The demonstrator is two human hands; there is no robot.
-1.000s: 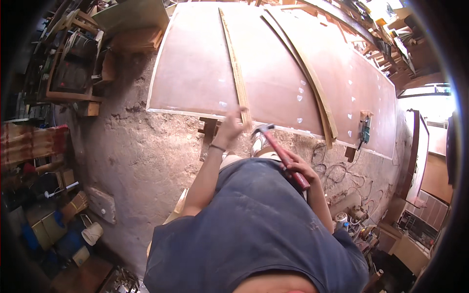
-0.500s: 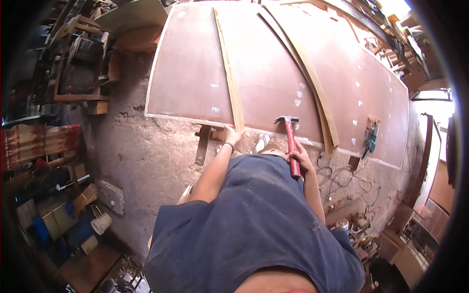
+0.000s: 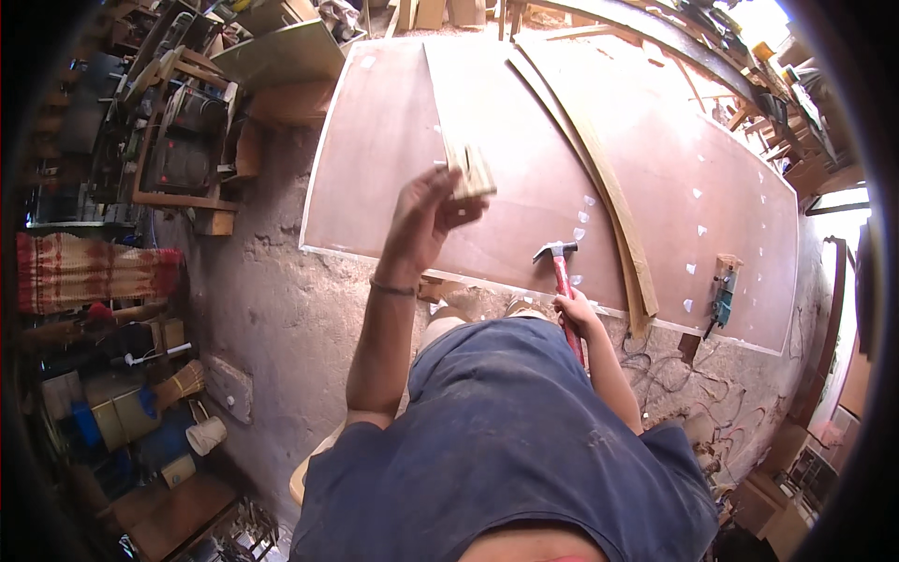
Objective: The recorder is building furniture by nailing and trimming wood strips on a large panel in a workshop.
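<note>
My left hand (image 3: 419,217) is raised over the panel's near side, its fingers closed on the near end of a pale wooden strip (image 3: 476,174). That end is lifted and slightly blurred; the strip runs away from me toward the panel's far edge. In my right hand (image 3: 578,312) is a claw hammer (image 3: 561,271) with a red handle and dark head, held head-up by the near edge. Below lies the large reddish-brown panel (image 3: 361,201) with a white rim. Two wooden strips (image 3: 609,197) lie side by side across its middle.
A green power tool (image 3: 722,298) rests at the panel's right. Cables (image 3: 688,386) trail over the rough floor (image 3: 272,309) at lower right. At the left stand a wooden frame (image 3: 183,199), a red-and-white cloth (image 3: 89,272) and a white cup-like container (image 3: 205,433). Stacked timber lines the far right.
My left hand has risen from the panel's near edge, lifting the strip's near end with it. The hammer stays in my right hand. The whole view has shifted slightly.
</note>
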